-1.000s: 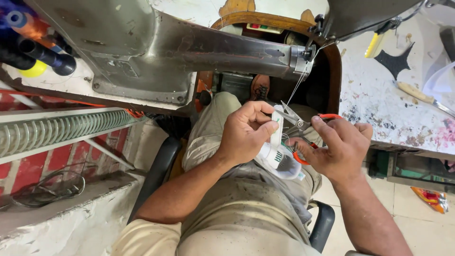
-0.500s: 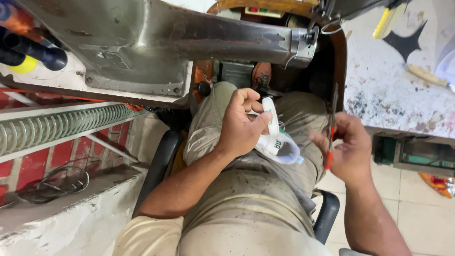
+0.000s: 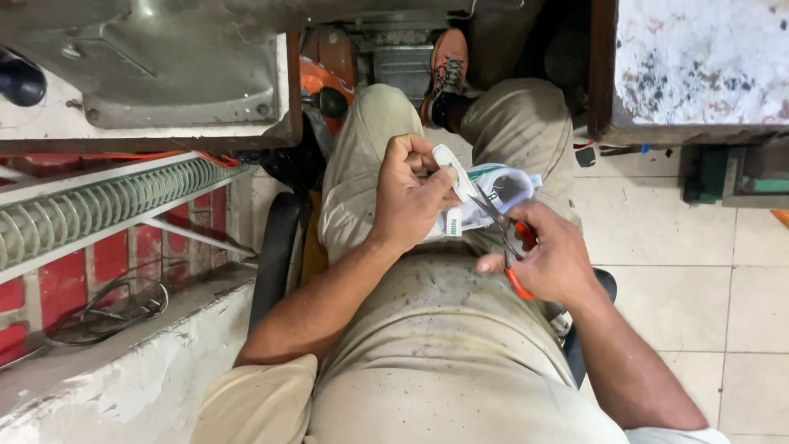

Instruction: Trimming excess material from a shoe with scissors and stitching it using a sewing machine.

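Shoe (image 3: 493, 197): our left hand (image 3: 411, 201) pinches it; right hand (image 3: 546, 259) grips scissors (image 3: 501, 234) beside it, which could nick those fingers.

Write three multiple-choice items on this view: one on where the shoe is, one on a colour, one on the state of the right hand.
1. Where is the white shoe?
A. On the floor tiles
B. Over the person's lap, held in the left hand
C. On the spattered table top

2. What colour are the handles of the scissors?
A. Orange-red
B. Blue
C. Black

3. What is the right hand doing?
A. Hanging empty beside the chair
B. Resting flat on the knee
C. Gripping the scissors, blades pointing at the shoe

Answers
1. B: the left hand's fingers close around the shoe above the thighs.
2. A: orange-red loops show at the right hand's fingers.
3. C: fingers are through the handles and the blades reach the shoe's upper.
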